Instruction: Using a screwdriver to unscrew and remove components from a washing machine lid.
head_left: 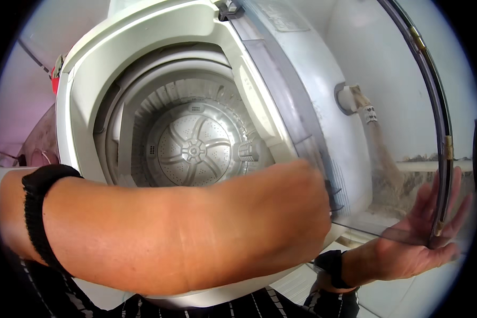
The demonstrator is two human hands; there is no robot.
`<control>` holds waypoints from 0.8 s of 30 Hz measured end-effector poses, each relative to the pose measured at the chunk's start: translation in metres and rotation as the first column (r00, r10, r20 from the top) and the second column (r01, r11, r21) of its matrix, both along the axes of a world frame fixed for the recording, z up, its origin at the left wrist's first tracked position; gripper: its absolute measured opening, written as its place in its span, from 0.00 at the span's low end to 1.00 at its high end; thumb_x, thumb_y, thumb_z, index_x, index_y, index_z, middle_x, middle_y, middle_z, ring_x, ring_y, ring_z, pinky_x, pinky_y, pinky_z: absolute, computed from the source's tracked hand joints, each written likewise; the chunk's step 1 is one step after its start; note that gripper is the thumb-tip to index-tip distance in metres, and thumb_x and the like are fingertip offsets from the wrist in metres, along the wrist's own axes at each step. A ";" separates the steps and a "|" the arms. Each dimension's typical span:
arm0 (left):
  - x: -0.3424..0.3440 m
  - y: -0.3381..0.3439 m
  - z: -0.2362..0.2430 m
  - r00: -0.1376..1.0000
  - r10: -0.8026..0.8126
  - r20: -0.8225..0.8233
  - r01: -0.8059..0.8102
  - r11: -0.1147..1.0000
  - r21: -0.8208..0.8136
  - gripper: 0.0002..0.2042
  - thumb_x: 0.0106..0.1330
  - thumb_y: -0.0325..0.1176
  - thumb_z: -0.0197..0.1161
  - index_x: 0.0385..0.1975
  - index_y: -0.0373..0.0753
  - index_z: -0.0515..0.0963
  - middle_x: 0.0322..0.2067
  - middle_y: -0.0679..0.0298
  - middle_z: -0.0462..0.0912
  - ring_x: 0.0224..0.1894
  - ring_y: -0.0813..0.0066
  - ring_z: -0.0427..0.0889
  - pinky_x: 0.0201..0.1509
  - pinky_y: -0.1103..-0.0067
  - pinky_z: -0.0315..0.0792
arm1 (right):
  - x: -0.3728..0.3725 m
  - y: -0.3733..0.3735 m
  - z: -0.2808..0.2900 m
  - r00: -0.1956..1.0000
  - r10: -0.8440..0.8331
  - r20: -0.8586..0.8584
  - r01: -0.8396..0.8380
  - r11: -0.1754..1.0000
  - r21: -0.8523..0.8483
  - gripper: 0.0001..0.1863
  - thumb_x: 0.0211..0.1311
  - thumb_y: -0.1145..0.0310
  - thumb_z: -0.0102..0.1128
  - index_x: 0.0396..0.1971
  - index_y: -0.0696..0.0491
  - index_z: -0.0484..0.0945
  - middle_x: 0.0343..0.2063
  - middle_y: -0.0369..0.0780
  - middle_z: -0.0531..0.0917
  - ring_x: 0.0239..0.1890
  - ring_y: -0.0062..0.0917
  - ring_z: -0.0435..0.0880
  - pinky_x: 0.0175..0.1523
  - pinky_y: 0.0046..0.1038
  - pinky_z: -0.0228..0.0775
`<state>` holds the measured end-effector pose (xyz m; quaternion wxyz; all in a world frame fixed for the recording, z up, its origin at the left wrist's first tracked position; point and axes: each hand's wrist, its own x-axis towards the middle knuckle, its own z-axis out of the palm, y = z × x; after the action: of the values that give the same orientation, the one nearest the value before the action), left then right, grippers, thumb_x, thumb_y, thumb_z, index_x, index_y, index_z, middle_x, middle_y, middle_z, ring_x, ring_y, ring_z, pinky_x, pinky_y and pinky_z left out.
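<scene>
My left forearm stretches across the front of a top-loading washing machine [82, 111]. My left hand [297, 204] is at the right front corner of its opening, back turned up; its fingers are hidden beneath it, so what they hold does not show. To the right, my right hand [413, 249] is at the lower corner of a clear panel [387, 138] with a dark edge strip [442, 114]. Its fingers are spread apart and partly show through the panel. Inside the machine, the metal drum [193, 132] has a ribbed, perforated disc [194, 151] at its bottom.
Along the opening's right side runs a greyish translucent lid section [281, 85]. A pale hose fitting [349, 99] juts out beyond the white back panel [307, 69]. A red item [55, 82] is at the machine's left edge. Stained wall [395, 193] shows behind the clear panel.
</scene>
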<state>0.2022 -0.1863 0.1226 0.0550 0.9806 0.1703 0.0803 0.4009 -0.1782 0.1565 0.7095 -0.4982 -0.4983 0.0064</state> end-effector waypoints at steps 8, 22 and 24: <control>-0.011 0.030 0.018 0.996 0.068 0.062 -0.036 0.908 -0.417 0.05 0.57 0.24 0.63 0.30 0.32 0.83 0.32 0.52 0.86 0.38 0.57 0.89 0.44 0.68 0.82 | 0.020 -0.002 -0.001 0.997 0.080 0.022 -0.080 0.997 0.001 0.37 0.81 0.47 0.22 0.71 0.63 0.60 0.66 0.63 0.70 0.65 0.55 0.77 0.60 0.40 0.83; -0.022 0.059 -0.007 0.950 0.310 0.045 -0.144 0.561 -0.815 0.13 0.69 0.26 0.60 0.50 0.29 0.82 0.40 0.48 0.88 0.39 0.53 0.87 0.46 0.68 0.78 | 0.026 -0.003 -0.005 0.980 0.186 -0.065 -0.184 0.982 0.044 0.38 0.81 0.45 0.18 0.70 0.60 0.64 0.64 0.61 0.73 0.63 0.52 0.79 0.58 0.40 0.84; -0.026 0.056 -0.009 0.928 0.372 -0.008 -0.184 0.439 -0.879 0.14 0.71 0.26 0.60 0.53 0.29 0.82 0.43 0.47 0.88 0.43 0.55 0.88 0.49 0.68 0.78 | 0.030 -0.005 -0.006 0.965 0.251 -0.073 -0.248 0.968 0.047 0.39 0.81 0.44 0.19 0.70 0.60 0.64 0.63 0.61 0.74 0.63 0.51 0.79 0.58 0.40 0.84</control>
<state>0.1762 -0.1307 0.1136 0.5426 0.7634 0.3405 0.0828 0.4309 -0.1834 0.1508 0.7311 -0.4176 -0.5290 0.1059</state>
